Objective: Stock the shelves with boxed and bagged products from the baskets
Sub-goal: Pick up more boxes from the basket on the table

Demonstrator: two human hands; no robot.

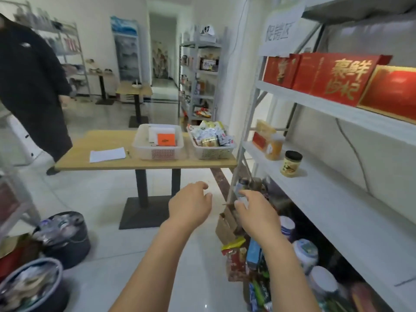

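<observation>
Loosely curled, left hand (189,207) holds nothing; right hand (255,212) grasp unclear, facing perforated plastic baskets (164,154).

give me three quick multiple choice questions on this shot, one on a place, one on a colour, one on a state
1. Where do the box basket and the bag basket stand?
A) on the floor
B) on the wooden table
C) on a chair

2. What colour are the large boxes on the upper shelf?
A) red
B) blue
C) green

3. How is the left hand?
A) gripping a bag
B) open, holding nothing
C) holding a jar

Answers:
1 B, both baskets sit side by side on the tabletop.
2 A, the boxes are red with gold lettering.
3 B, its fingers are relaxed with nothing in them.
</observation>
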